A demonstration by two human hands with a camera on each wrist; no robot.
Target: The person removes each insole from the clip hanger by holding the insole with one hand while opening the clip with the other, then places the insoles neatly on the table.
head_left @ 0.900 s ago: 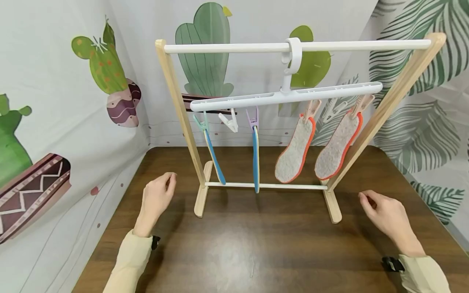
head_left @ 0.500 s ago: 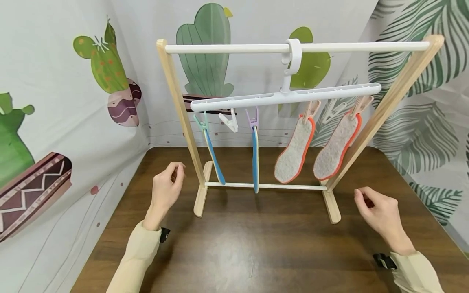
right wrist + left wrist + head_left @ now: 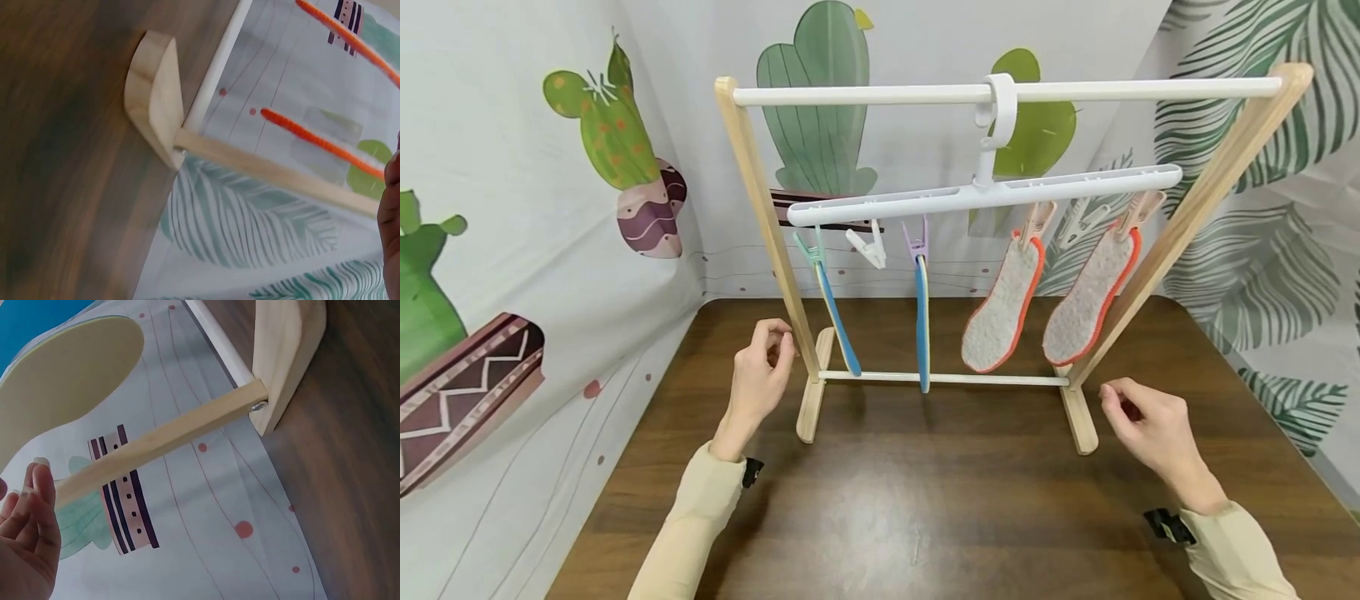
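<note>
My left hand (image 3: pixel 758 379), loosely curled and holding nothing, is raised just left of the drying rack's left post (image 3: pixel 767 225). Across the table my right hand (image 3: pixel 1153 429) is loosely curled with nothing in it, near the rack's right foot (image 3: pixel 1080 421). From a white clip hanger (image 3: pixel 887 207) hang two blue insoles with cream undersides, one (image 3: pixel 837 321) in a green clip (image 3: pixel 814 250), the other (image 3: pixel 922 325) in a purple clip (image 3: pixel 916 243). Two grey insoles with orange edges, one (image 3: pixel 1003 308) beside the other (image 3: pixel 1090 300), hang at right from pink clips.
White clips (image 3: pixel 870 248) hang between the insoles on either side. The hanger's hook (image 3: pixel 1004 112) sits over the white top bar (image 3: pixel 865 96). A white lower bar (image 3: pixel 977 381) joins the feet on the brown table (image 3: pixel 880 517). Printed cloth (image 3: pixel 700 167) stands behind.
My left hand has moved right and up toward the rack's left post. My right hand has moved left toward the right foot. The hanger and insoles hang as before.
</note>
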